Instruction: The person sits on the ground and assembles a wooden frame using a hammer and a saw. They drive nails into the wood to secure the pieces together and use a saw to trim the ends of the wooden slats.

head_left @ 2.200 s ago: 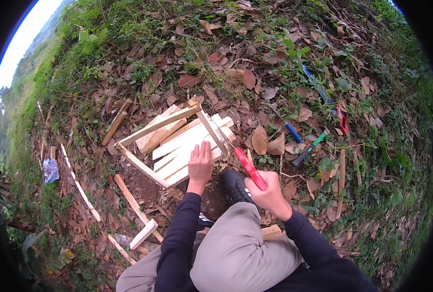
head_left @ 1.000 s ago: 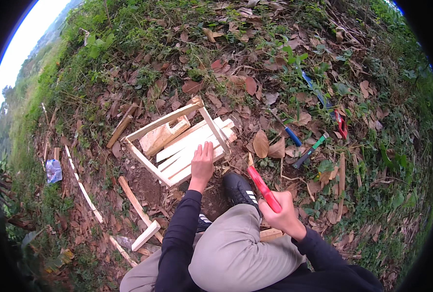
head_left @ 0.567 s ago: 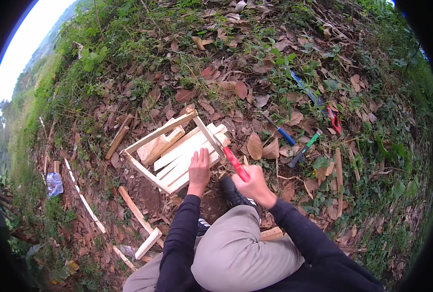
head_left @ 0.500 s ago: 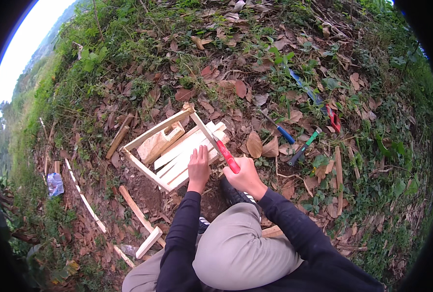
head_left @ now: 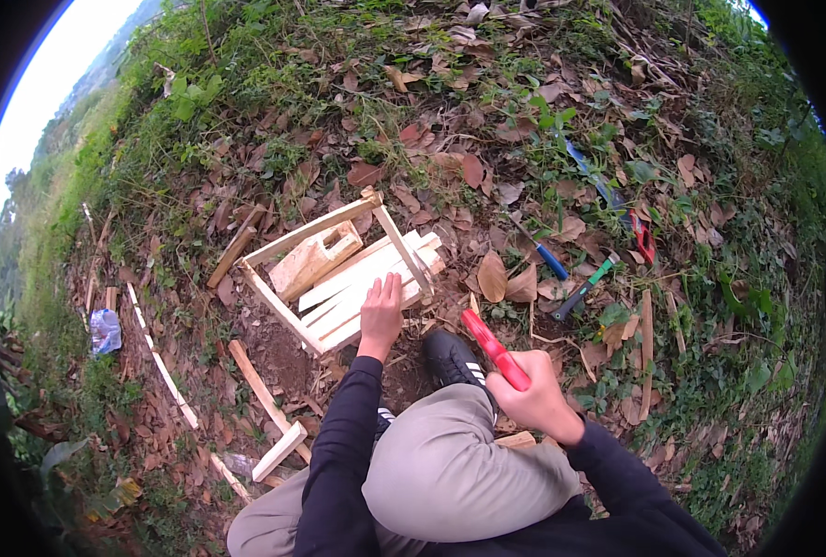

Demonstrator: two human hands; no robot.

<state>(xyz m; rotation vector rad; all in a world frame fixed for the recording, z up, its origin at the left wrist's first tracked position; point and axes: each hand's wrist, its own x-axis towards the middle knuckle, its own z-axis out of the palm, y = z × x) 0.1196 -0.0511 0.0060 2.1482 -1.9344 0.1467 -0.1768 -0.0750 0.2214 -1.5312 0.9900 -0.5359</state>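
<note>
My left hand (head_left: pixel 381 316) lies flat, fingers stretched out, on pale wooden slats (head_left: pixel 346 299) inside and across a light wooden frame (head_left: pixel 278 308) on the ground. A wooden block with a cut-out (head_left: pixel 316 261) sits in the same frame, beside the slats. To the right, above my knee, my right hand (head_left: pixel 543 395) is wrapped round a red-handled tool (head_left: pixel 494 348). Its red part points up and left, apart from the frame; I cannot make out its working end.
A hammer (head_left: pixel 584 290), a blue-handled screwdriver (head_left: pixel 550 260) and a red-handled saw (head_left: pixel 617 200) lie among leaves to the right. Loose wood strips (head_left: pixel 262 385) and a clear plastic bag (head_left: pixel 104 331) are at left. My shoe (head_left: pixel 452 360) is close to the frame.
My right hand has drawn the red-handled tool away from the frame's right end, toward me and to the right. My left hand stays on the slats.
</note>
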